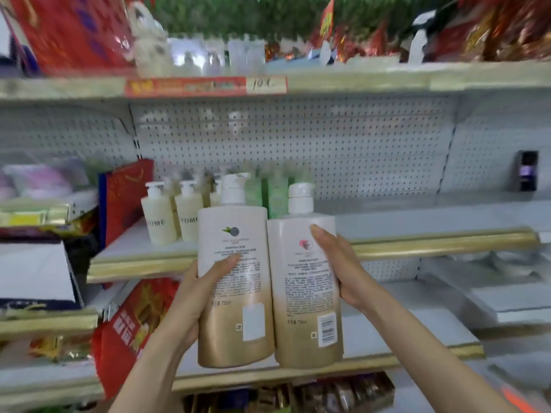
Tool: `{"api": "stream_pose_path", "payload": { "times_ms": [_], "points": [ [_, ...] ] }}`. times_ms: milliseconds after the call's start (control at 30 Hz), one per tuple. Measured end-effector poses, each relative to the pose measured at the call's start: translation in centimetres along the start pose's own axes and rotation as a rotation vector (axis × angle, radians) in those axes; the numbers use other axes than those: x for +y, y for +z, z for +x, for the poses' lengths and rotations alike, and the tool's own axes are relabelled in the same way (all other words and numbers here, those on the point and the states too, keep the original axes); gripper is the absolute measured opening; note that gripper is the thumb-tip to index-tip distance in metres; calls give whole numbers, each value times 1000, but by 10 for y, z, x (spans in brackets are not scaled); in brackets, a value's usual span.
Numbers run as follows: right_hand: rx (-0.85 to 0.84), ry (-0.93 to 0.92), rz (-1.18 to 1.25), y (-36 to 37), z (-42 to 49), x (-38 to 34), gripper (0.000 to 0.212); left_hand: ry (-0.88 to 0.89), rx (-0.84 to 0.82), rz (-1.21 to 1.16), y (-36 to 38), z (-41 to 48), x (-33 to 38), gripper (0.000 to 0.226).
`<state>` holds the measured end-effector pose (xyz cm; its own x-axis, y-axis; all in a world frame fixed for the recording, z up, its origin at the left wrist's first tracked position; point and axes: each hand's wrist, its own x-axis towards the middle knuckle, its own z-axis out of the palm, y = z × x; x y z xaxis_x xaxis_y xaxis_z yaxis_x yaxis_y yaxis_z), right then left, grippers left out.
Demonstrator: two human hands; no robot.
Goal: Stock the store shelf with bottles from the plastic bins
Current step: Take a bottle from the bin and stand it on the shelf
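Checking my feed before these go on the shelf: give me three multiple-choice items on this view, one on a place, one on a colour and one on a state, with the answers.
1. The cream pump bottles stand: A at the left end of the middle shelf; B at its right end; C on the top shelf.
2. The emblem on the right bottle, held by the right hand, is: A green; B pink; C blue.
3. The two held bottles are: A lying on the shelf; B upright, one per hand; C stacked in a bin.

Answers: A, they sit beside the red bag at the left. B, a pink mark shows above its print. B, the left hand grips the left bottle, and both bottles are upright.
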<state>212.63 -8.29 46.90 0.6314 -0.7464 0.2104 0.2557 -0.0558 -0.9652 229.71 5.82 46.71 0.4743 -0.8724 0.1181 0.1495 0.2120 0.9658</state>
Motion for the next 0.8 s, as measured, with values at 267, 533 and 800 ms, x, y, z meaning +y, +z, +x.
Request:
{"api": "stream_pose_path", "payload": {
  "times_ms": [267,533,800],
  "points": [
    [56,11,29,-13,21,-29,62,63,57,67,29,23,26,43],
    [55,32,-6,-62,75,-40,61,120,152,58,79,77,11,34],
    [61,-2,-49,-116,136,-29,32,186,239,94,117,133,-4,31]
  ]
}}
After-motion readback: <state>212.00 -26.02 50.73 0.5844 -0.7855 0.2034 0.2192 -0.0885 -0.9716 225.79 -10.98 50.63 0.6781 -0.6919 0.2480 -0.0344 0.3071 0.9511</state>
